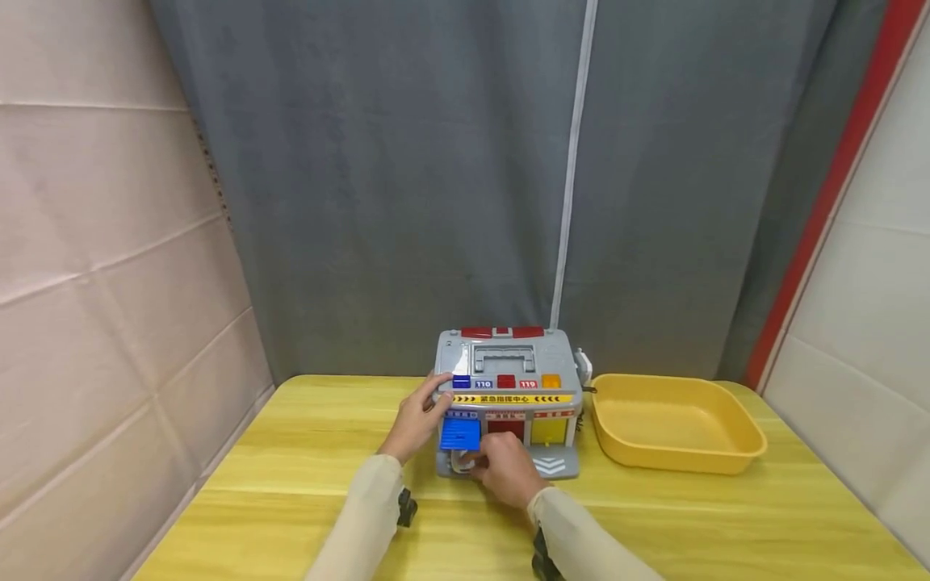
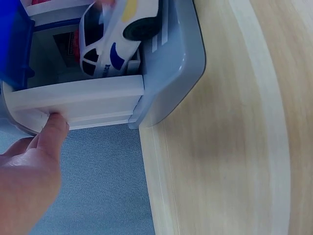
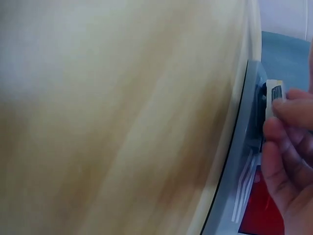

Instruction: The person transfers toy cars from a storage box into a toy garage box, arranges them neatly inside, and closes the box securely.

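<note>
A grey toy emergency station [image 1: 559, 355] stands on the table. Its blue door [image 1: 461, 434] is swung up over the left bay. My right hand [image 1: 504, 468] pinches a small white toy car [image 2: 115, 49] by its end at that opening. The car has blue and yellow markings and sits partly inside the bay. In the right wrist view, thumb and fingers hold the car's end [image 3: 275, 93]. My left hand [image 1: 416, 420] rests against the station's left upper edge; one fingertip [image 2: 57, 120] presses the white side wall. The other left fingers are partly hidden.
A yellow plastic basin [image 1: 679, 464] stands right of the station on the wood-grain table [image 1: 291, 484]. The station's red door [image 3: 264, 205] and yellow door [image 1: 548, 432] are down. A grey curtain [image 1: 400, 202] hangs behind the table.
</note>
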The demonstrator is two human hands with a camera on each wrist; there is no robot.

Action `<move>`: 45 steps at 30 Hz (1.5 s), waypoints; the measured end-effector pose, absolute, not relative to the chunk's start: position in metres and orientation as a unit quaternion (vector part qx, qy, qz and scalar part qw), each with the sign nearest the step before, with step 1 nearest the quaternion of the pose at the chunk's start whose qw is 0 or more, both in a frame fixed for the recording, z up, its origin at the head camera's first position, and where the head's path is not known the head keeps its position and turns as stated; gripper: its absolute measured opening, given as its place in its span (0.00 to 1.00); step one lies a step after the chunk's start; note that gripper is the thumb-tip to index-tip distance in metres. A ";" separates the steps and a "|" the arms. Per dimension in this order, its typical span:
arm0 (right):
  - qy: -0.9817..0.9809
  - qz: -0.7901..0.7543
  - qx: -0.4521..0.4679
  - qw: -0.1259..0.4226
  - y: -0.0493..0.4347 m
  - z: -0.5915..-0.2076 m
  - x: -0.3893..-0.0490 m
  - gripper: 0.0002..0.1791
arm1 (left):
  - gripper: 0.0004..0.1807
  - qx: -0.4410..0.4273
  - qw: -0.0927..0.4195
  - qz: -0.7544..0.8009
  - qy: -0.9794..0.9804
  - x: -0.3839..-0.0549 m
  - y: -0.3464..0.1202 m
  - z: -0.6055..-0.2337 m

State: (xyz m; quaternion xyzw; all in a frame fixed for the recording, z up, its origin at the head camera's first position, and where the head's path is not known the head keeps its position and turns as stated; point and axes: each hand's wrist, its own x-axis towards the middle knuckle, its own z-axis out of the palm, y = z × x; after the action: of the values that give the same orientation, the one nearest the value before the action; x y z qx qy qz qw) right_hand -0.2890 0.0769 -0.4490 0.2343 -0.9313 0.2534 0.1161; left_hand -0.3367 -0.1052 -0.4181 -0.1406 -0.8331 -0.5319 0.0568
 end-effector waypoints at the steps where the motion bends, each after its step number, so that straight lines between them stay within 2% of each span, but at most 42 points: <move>1: -0.929 0.256 0.238 0.124 0.078 -0.449 -0.290 0.04 | 0.23 -0.140 0.055 -0.532 -0.833 -0.336 -0.105 -0.418; 4: -0.925 0.260 0.240 0.135 0.079 -0.450 -0.291 0.05 | 0.23 -0.136 0.051 -0.531 -0.835 -0.336 -0.105 -0.418; 7: -0.931 0.248 0.225 0.146 0.080 -0.452 -0.290 0.12 | 0.23 -0.130 0.046 -0.531 -0.836 -0.336 -0.105 -0.417; 11: -0.933 0.196 0.215 0.211 0.081 -0.452 -0.288 0.22 | 0.23 -0.132 0.044 -0.532 -0.835 -0.335 -0.104 -0.416; 15: -0.920 0.132 0.238 0.283 0.084 -0.450 -0.286 0.15 | 0.23 -0.131 0.043 -0.530 -0.837 -0.335 -0.103 -0.415; 18: -0.910 0.099 0.257 0.310 0.087 -0.448 -0.284 0.16 | 0.23 -0.127 0.045 -0.529 -0.838 -0.335 -0.103 -0.415; 23: -0.909 0.099 0.254 0.314 0.090 -0.444 -0.282 0.20 | 0.23 -0.132 0.044 -0.535 -0.834 -0.335 -0.103 -0.415; 29: -0.900 0.124 0.252 0.334 0.094 -0.434 -0.281 0.15 | 0.23 -0.132 0.044 -0.530 -0.837 -0.337 -0.104 -0.418; 34: -0.896 0.131 0.247 0.345 0.102 -0.416 -0.280 0.15 | 0.23 -0.129 0.044 -0.522 -0.842 -0.338 -0.105 -0.419; 40: -0.879 0.149 0.230 0.390 0.115 -0.402 -0.281 0.14 | 0.23 -0.121 0.037 -0.517 -0.847 -0.336 -0.104 -0.417; 45: -0.893 0.181 0.194 0.365 0.128 -0.393 -0.283 0.15 | 0.23 -0.116 0.029 -0.517 -0.847 -0.334 -0.103 -0.416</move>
State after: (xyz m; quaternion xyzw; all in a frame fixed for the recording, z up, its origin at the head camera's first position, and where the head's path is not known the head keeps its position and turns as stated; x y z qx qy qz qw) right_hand -0.2826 0.1281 -0.3933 0.1944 -0.8925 0.1809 0.3645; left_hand -0.3339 -0.1032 -0.4158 -0.1161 -0.8474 -0.5173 0.0294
